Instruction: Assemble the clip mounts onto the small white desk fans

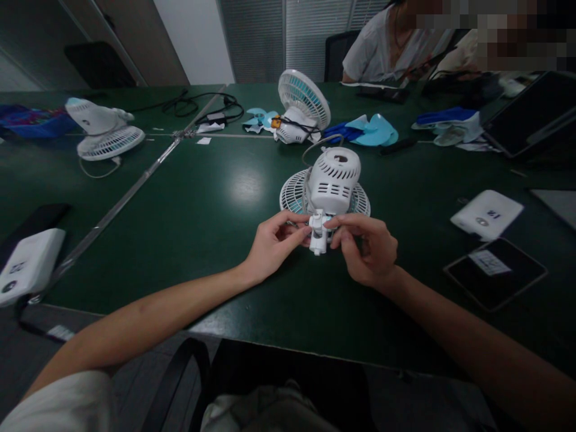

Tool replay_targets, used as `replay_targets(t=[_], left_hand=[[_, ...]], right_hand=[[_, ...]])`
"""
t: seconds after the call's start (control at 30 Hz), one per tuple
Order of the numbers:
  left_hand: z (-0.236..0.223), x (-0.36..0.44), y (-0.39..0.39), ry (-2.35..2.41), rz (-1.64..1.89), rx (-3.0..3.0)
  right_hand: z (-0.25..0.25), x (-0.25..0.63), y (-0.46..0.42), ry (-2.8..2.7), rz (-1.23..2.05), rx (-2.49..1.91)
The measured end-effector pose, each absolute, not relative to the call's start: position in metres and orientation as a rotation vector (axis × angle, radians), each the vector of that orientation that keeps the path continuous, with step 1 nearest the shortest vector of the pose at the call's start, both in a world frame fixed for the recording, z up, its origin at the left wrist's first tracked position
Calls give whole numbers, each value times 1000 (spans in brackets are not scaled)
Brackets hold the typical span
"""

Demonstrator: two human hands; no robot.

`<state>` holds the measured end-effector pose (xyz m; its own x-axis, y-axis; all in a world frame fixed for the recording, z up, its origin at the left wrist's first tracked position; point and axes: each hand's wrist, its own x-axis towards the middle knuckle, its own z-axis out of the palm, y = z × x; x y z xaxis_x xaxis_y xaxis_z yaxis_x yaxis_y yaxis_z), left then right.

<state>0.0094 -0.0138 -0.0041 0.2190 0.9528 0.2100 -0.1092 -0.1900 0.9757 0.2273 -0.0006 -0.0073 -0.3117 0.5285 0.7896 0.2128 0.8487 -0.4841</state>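
A white fan [333, 186] lies face down on the green table in front of me, its slotted motor housing up and its round grille against the tabletop. From the housing a small white bracket [318, 233] points toward me. My left hand [272, 247] pinches the bracket's left side between thumb and fingers. On the right side, my right hand [369, 247] is closed, with its index fingertip on the bracket and the other fingers curled. Whether a small part sits between the right fingers is hidden. A pale cord runs along the housing.
Two more white fans [303, 105] [105, 132] stand farther back, near light-blue blades [374, 130] and black cables [193, 105]. White boxes [488, 214] [31, 264] and a dark flat pad [495, 273] lie at the sides. People sit across the table [202, 198].
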Motion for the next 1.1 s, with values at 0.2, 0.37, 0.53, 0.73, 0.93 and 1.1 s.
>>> replay_targets(t=[0.2, 0.37, 0.53, 0.73, 0.93, 1.1], left_hand=[[-3, 9, -14, 877, 1208, 1399], [-2, 10, -15, 856, 1211, 1388], [-2, 10, -14, 865, 1208, 1385], [-4, 10, -15, 885, 1208, 1374], [-1, 9, -16, 917, 1234, 1389], [0, 9, -16, 926, 1241, 1433]], right_hand=[[-8, 233, 5, -1870, 174, -704], [-5, 235, 9, -1943, -159, -809], [0, 234, 9, -2007, -293, -816], [3, 232, 6, -2078, -308, -823], [7, 229, 4, -2112, -201, -864], [7, 230, 4, -2102, -120, -829]])
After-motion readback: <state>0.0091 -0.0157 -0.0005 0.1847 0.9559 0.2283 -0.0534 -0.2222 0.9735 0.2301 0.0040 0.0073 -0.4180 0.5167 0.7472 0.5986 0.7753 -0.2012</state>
